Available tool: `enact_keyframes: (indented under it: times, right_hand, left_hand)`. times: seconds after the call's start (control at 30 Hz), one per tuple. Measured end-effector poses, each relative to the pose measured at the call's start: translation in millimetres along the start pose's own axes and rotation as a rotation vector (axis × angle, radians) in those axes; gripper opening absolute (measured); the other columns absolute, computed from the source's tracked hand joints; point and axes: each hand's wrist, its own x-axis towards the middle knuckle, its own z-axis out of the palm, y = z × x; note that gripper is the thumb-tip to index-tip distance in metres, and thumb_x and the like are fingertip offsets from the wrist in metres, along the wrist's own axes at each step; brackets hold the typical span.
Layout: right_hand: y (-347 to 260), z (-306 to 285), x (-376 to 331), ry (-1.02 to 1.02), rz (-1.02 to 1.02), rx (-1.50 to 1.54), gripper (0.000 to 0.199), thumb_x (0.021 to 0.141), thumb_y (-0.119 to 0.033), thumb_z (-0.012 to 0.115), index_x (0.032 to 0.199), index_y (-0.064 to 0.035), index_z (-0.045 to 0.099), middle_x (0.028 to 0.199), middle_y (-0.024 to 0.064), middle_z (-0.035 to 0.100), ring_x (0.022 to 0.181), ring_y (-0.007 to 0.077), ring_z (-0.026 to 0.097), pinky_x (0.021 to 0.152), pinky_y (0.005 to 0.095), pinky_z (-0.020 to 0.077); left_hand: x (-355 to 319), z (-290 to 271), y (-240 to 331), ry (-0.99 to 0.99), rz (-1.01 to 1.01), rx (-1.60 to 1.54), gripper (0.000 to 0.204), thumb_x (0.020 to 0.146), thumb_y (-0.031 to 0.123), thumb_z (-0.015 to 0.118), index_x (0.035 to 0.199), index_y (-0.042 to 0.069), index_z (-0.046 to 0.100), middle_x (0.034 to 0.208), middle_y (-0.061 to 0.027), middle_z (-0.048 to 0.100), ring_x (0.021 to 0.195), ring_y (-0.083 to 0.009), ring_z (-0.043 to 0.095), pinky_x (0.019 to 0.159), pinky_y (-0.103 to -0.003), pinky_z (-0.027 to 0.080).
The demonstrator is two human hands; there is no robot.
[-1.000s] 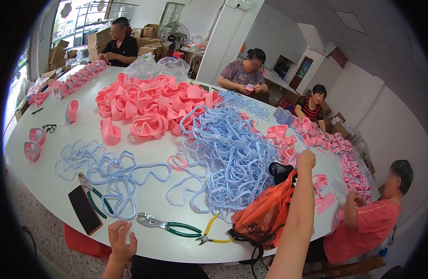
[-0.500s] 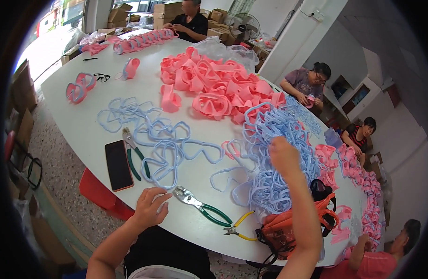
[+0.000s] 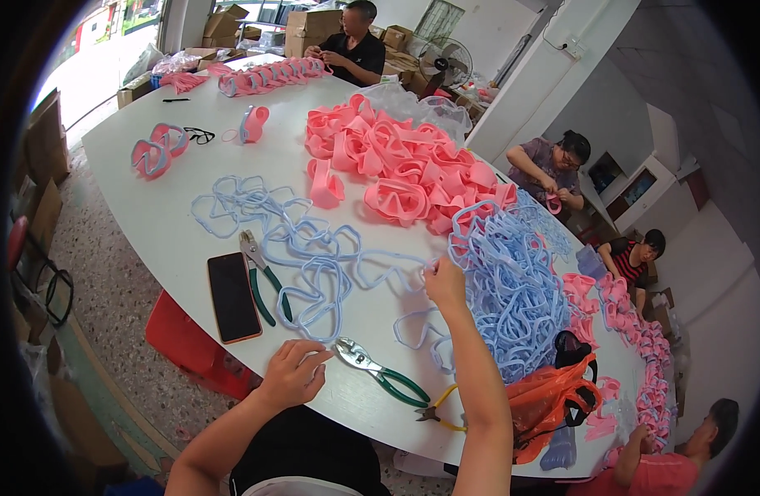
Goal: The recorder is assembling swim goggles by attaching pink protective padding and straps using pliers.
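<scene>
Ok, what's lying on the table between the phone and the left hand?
In the head view, bare white table lies between the phone and the left hand; green-handled pliers lie just beyond the phone.

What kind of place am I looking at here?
Most likely a small workshop where parts are put together by hand. A big white table holds heaps of pink frames and blue frames, several people sit around it working, and cardboard boxes are stacked behind.

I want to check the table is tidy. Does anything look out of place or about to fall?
Mostly orderly. One oddity: the orange plastic bag sags over the table edge on the right. The yellow-handled cutters also lie close to that edge.
</scene>
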Motion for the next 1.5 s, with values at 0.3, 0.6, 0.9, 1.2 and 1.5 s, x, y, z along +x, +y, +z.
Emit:
enact_keyframes:
  times: [0.3, 0.6, 0.9, 1.2, 1.5]
  right_hand:
    - [-62, -50, -74, 0.148, -0.245, 0.712, 0.018, 0.095, -0.009, 0.057, 0.106, 0.0015, 0.047, 0.079, 0.0122, 0.066, 0.07, 0.0189, 0.069, 0.063, 0.0299, 0.055]
    - [-75, -52, -97, -0.051, -0.203, 1.178, 0.025, 0.095, -0.007, 0.057, 0.118, -0.0014, 0.049, 0.102, 0.0145, 0.067, 0.092, 0.0221, 0.068, 0.083, 0.0331, 0.055]
    - [-96, -42, -100, -0.734, -0.342, 1.042, 0.022, 0.09, 0.0, 0.056, 0.111, -0.0027, 0.064, 0.109, 0.0071, 0.065, 0.101, 0.0146, 0.061, 0.09, 0.0286, 0.0471]
    - [-90, 15, -58, -0.442, -0.318, 0.128, 0.032, 0.081, -0.014, 0.066, 0.108, -0.0026, 0.057, 0.109, 0.0174, 0.061, 0.093, 0.0305, 0.062, 0.078, 0.0361, 0.0493]
    - [-55, 7, 89, 0.04, -0.168, 0.08, 0.047, 0.073, -0.009, 0.065, 0.119, -0.0077, 0.058, 0.127, 0.0169, 0.052, 0.112, 0.0366, 0.052, 0.096, 0.0434, 0.0449]
  left_hand:
    - [17, 1, 21, -0.037, -0.68, -1.032, 0.03, 0.098, 0.017, 0.05, 0.121, -0.001, 0.057, 0.115, -0.0143, 0.06, 0.097, -0.0263, 0.062, 0.082, -0.037, 0.051]
    - [57, 25, 29, -0.199, -1.034, -1.814, 0.057, 0.103, 0.045, 0.03, 0.133, -0.001, 0.044, 0.124, -0.0186, 0.057, 0.111, -0.0267, 0.058, 0.089, -0.037, 0.047]
    - [50, 30, 19, -0.321, -1.165, -1.761, 0.033, 0.099, 0.03, 0.05, 0.115, 0.002, 0.057, 0.105, -0.0113, 0.066, 0.088, -0.0182, 0.064, 0.066, -0.026, 0.047]
    - [17, -24, 11, 0.284, -1.259, -1.732, 0.016, 0.096, 0.011, 0.05, 0.108, 0.0, 0.053, 0.103, -0.0156, 0.061, 0.1, -0.0271, 0.061, 0.089, -0.04, 0.052]
    - [16, -38, 18, 0.404, -1.234, -1.703, 0.006, 0.094, 0.002, 0.05, 0.1, 0.003, 0.05, 0.098, -0.0146, 0.061, 0.114, -0.035, 0.056, 0.101, -0.044, 0.048]
